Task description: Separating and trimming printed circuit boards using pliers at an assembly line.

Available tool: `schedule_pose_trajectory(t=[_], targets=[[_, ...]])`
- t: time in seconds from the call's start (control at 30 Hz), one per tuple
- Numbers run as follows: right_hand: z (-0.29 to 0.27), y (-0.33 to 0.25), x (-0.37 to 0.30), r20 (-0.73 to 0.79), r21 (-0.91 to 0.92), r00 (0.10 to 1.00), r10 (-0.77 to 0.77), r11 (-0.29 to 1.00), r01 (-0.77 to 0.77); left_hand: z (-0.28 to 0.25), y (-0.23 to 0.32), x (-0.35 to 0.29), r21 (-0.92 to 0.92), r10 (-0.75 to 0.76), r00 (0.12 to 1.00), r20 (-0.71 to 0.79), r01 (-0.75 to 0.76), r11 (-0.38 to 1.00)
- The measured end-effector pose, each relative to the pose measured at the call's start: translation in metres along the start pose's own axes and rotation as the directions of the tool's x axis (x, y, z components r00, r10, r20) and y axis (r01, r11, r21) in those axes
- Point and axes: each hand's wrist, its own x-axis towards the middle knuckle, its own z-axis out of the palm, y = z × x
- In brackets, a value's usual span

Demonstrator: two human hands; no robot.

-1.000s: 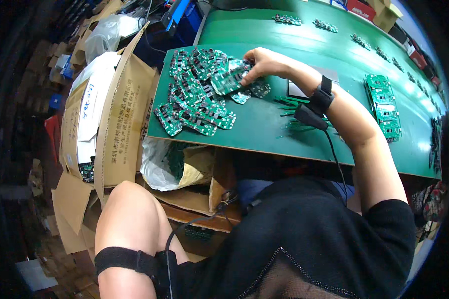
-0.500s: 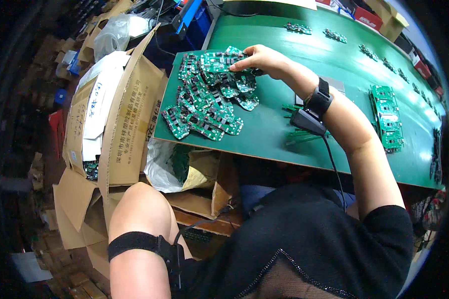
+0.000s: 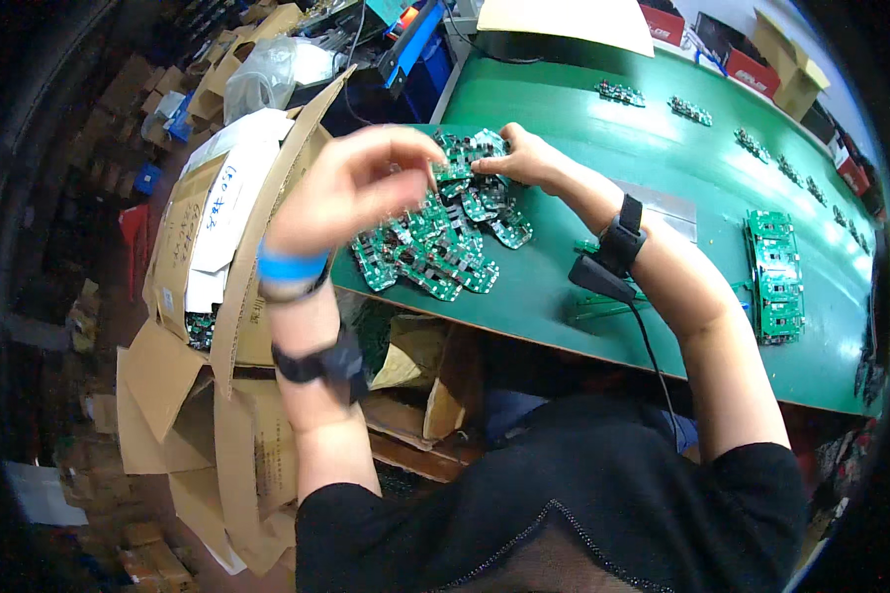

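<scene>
A heap of green circuit boards (image 3: 430,247) lies at the left end of the green table. My right hand (image 3: 532,158) reaches across to the heap's far right side. Its thumb lies over the edge of a circuit board (image 3: 457,161), with the fingers partly hidden beyond it. My left hand (image 3: 351,188), smeared by motion, hovers over the heap's left side. Its fingers curve apart from the thumb and nothing shows between them. Part of the heap is hidden behind it.
An opened cardboard box (image 3: 235,257) stands against the table's left end. A stacked panel of green boards (image 3: 776,277) lies at the right. Several small boards (image 3: 690,111) are spaced along the far side of the green table (image 3: 564,287). A metal plate (image 3: 667,212) lies beyond my right wrist.
My left hand has risen from the lower left to above the heap. My right hand stays at the board. The whole view has shifted slightly.
</scene>
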Motion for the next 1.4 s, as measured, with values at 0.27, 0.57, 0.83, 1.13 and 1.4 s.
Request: schedule_pose_trajectory(t=[0.27,0.57,0.83,1.13,1.4], targets=[[0.001,0.003,0.010,0.112,0.004,0.990,0.089,0.996,-0.090,-0.023,-0.140,0.061,0.727,-0.391,0.892,-0.227,0.422,0.541],[-0.007,-0.008,-0.012,0.105,0.359,0.994,0.039,0.930,-0.074,-0.016,-0.155,0.069,0.571,-0.346,0.910,-0.227,0.412,0.710],[-0.016,0.015,-0.013,0.155,0.620,0.987,-0.042,0.782,-0.064,0.020,-0.127,0.075,0.058,-0.262,0.878,-0.401,0.310,0.949],[-0.031,0.014,-0.020,0.231,0.816,0.963,-0.138,0.567,-0.114,0.060,-0.121,0.081,-0.671,-0.292,0.894,-0.340,-0.013,0.742],[-0.049,0.025,-0.014,0.138,0.744,0.984,-0.111,0.668,-0.029,0.075,-0.105,0.093,-0.675,-0.334,0.891,-0.307,0.044,0.737]])
